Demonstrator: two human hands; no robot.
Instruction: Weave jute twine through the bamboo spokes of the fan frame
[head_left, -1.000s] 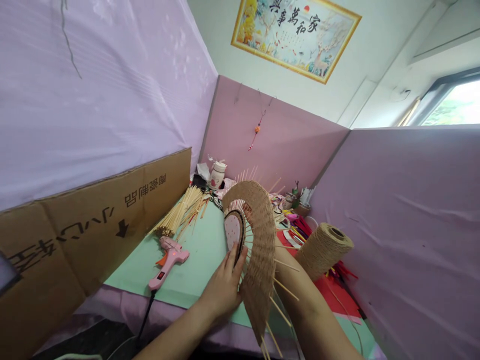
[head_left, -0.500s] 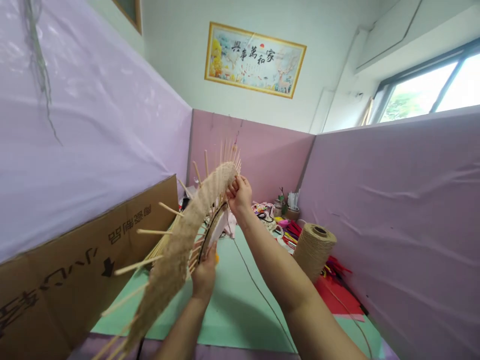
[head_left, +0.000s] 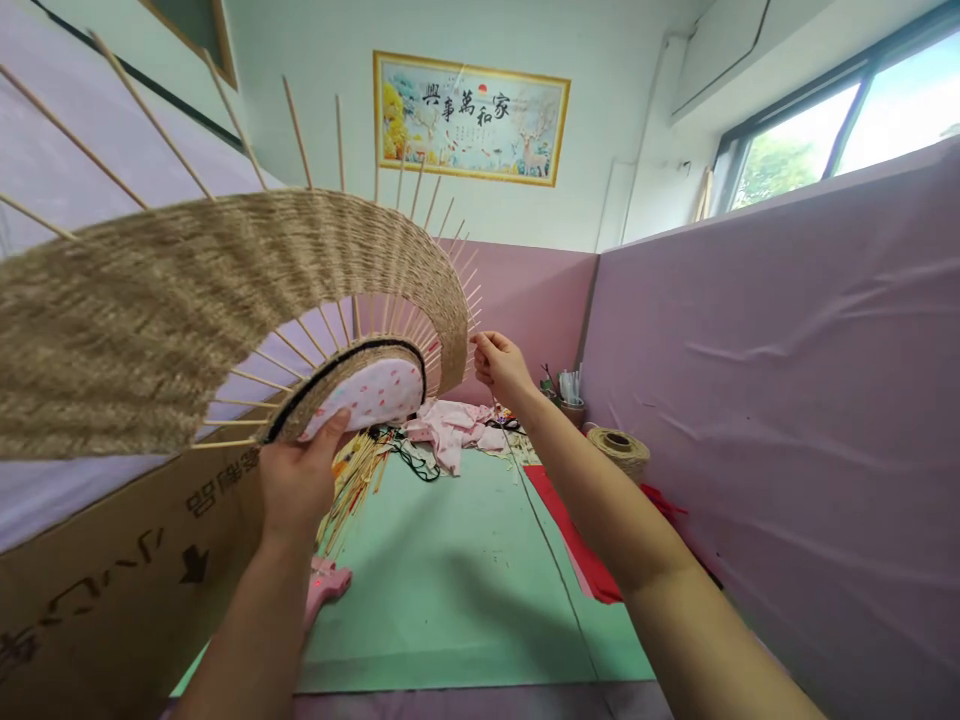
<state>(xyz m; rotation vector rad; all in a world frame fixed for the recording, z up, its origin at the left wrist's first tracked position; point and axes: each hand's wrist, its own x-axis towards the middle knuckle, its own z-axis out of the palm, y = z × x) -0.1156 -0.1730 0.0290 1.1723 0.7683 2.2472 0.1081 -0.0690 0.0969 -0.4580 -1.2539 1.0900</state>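
My left hand grips a large fan-shaped weaving by its inner edge, thumb on the patterned fabric centre. A wide band of twine is woven over thin wooden sticks, whose bare ends stick out around the outer rim. Black trim borders the fabric. My right hand is pinched on a thin twine just right of the weaving's far end. From these fingers the twine runs down across the green table toward the front edge. The exact join of twine and weaving is too small to make out.
A twine spool stands at the right beside red cloth. Pink fabric scraps and loose sticks lie at the back. A pink hot glue gun is near my left forearm. A cardboard box lines the left.
The weaving has swung from nearly edge-on to broadside, rising to the left with my left hand. My right hand has moved slightly right, away from its edge, still pinching the twine.
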